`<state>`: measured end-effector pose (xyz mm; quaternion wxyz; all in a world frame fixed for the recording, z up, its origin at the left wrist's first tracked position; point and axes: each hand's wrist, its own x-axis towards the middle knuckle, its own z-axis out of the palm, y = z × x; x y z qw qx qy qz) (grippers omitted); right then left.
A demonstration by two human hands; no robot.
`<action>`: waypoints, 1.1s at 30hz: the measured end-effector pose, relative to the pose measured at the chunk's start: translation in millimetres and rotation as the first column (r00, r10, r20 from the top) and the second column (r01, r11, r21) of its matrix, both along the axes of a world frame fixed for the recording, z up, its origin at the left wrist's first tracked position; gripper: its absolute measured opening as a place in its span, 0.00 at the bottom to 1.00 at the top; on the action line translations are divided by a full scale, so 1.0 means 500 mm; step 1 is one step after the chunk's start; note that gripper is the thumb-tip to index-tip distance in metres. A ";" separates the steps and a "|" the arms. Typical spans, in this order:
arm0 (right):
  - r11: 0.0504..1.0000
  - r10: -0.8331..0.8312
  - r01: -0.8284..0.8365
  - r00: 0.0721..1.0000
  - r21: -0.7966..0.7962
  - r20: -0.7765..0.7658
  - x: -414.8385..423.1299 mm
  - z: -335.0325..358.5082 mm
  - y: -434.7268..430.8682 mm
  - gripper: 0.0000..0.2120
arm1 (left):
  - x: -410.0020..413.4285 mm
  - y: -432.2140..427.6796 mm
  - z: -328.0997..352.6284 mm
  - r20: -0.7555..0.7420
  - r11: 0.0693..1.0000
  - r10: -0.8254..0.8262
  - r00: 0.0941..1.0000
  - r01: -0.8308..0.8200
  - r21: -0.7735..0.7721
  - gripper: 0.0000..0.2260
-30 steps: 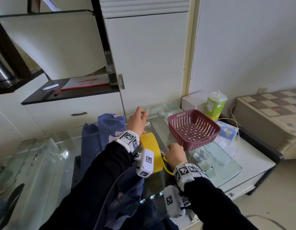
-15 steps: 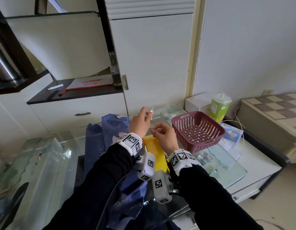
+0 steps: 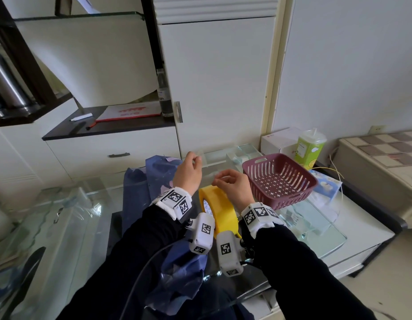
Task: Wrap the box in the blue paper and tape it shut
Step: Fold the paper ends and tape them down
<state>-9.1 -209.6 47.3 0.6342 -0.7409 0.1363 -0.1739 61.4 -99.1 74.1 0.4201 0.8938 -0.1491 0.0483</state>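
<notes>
Two hands: both are raised above the glass table [image 3: 61, 227], close together, backs toward the camera, with black sleeves down to the wrists.
Left hand [image 3: 188, 175]: thumb and forefinger are closed on the far end of the tape strip [image 3: 207, 172]; the other fingers are curled loosely beneath.
Right hand [image 3: 233, 187]: fingers are curled inward, and the tips pinch the near end of the same strip.
Tape strip: clear and faint (hard to trace against the glass), it is held between the two hands above the table.
Tape roll [image 3: 221, 213]: yellow, standing on edge and tilted, between the two wrists and just under the right hand; whether it touches that hand cannot be told.
Blue paper [image 3: 138, 195]: crumpled on the glass, it runs from beyond the left hand back to the near edge under the forearms.
Box: it cannot be made out among the paper folds.
Marker bands [image 3: 175, 199]: white cuffs with black-and-white squares sit on both wrists, each with a small white block hanging below.
Basket [image 3: 279, 181]: maroon and slotted, just right of the right hand on the glass.
Green cup [image 3: 310, 148]: lidded, with a straw, behind the basket beside a white carton [image 3: 277, 140] at the wall.
Shelf [image 3: 112, 125]: dark, to the left of the cupboard, it bears a red-and-white folder [image 3: 128, 112] and a bottle [image 3: 164, 93].
</notes>
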 end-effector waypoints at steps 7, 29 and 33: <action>1.000 -0.027 0.027 0.999 0.008 -0.021 -0.003 0.000 -0.019 0.11 | -0.016 -0.008 0.003 -0.244 0.995 -0.079 0.967 0.060 -0.083 0.08; 0.949 -0.009 0.027 0.998 -0.315 0.057 -0.048 0.018 0.042 0.09 | -0.060 0.048 0.024 -0.389 0.868 -0.056 0.920 -0.147 -0.474 0.08; 0.939 -0.045 0.064 0.997 -0.338 0.063 -0.056 0.019 0.056 0.11 | -0.073 0.053 0.027 -0.365 0.871 -0.046 0.930 -0.141 -0.470 0.08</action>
